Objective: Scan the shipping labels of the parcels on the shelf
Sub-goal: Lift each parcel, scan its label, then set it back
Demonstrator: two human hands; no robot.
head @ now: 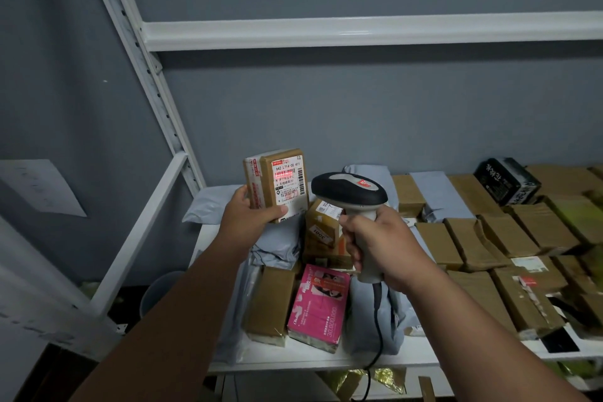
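Head view: left hand (243,217) gripping small brown parcel (277,184) upright above the shelf (326,359), thumb on its shipping label (288,181). Right hand (385,246), fingers (350,240) wrapped round scanner (350,194), red beam across label.

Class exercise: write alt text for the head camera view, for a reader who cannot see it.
A person's left hand holds a small brown parcel upright while the right hand aims a corded barcode scanner at its shipping label, lit by red scan light. Below, a white shelf holds brown boxes, grey mailer bags and a pink box.
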